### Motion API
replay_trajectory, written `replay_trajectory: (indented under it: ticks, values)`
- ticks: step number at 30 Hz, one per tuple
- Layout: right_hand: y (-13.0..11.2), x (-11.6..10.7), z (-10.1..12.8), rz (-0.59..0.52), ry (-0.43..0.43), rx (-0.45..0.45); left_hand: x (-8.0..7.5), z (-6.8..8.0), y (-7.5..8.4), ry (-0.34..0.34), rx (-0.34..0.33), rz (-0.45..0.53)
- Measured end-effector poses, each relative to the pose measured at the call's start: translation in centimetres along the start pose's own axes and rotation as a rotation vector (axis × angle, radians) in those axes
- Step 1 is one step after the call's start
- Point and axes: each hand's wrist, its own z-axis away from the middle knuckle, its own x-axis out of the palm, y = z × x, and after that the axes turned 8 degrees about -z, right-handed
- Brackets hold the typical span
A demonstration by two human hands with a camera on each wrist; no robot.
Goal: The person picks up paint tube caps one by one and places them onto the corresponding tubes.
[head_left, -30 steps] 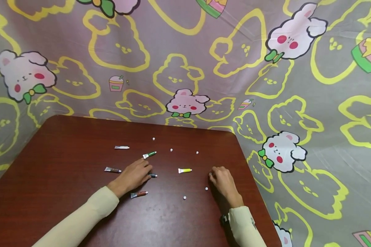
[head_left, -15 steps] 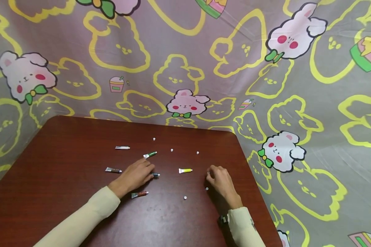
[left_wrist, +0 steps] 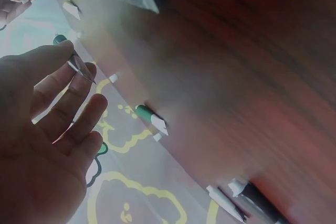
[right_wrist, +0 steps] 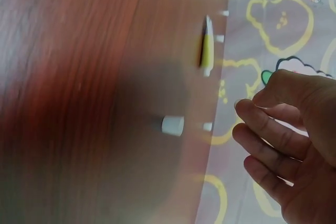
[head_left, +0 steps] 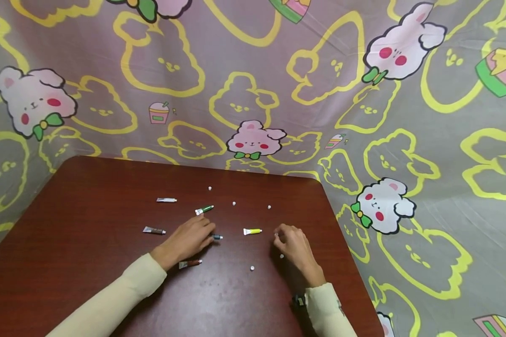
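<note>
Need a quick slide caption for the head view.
Left hand grips a small tube; right hand hovers near white caps on the table.

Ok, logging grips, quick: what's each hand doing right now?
Left hand: pinching a small dark-capped paint tube against the brown wooden table.
Right hand: fingers curled; whether they hold anything cannot be told.

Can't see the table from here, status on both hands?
Left hand pinches blue-capped tube. Right hand curled, holds nothing visible. White cap beside it.

cream long sleeves (head_left: 109,299), perhaps a dark wristband (head_left: 298,299)
</note>
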Motion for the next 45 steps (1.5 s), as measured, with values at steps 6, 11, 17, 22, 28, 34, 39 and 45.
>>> replay_trajectory:
  ticks: [6,11,17,22,28,34,39,45]
  values:
    - [-1.2,0.1,-0.1,0.02,-0.001,-0.05,-0.5,-0.2,0.1,0.011,0.004,-0.009]
    - [-2.2,0.2,-0.4,0.01,0.001,-0.088,-1.1,-0.5,0.1,0.034,0.003,-0.001]
    - [-3.2,0.5,-0.6,-0.036,0.012,-0.113,-1.7,-0.9,0.5,0.067,0.018,0.004]
    - [-3.7,0.7,-0.8,-0.056,0.031,-0.149,-1.9,-1.0,0.8,0.062,0.022,0.0]
    - [-4.1,1.1,-0.8,-0.067,0.028,-0.18,-2.1,-1.1,1.0,0.058,0.021,0.005]
    - [-4.5,1.4,-0.8,-0.071,0.025,-0.221,-2.1,-1.2,1.2,0.115,0.047,0.001]
    - [-4.9,1.6,-0.7,-0.022,0.047,-0.246,-2.3,-1.2,1.3,0.131,0.054,0.015]
    - [-5.3,1.9,-0.4,0.063,0.057,-0.259,-2.4,-1.3,1.5,0.101,0.052,0.022]
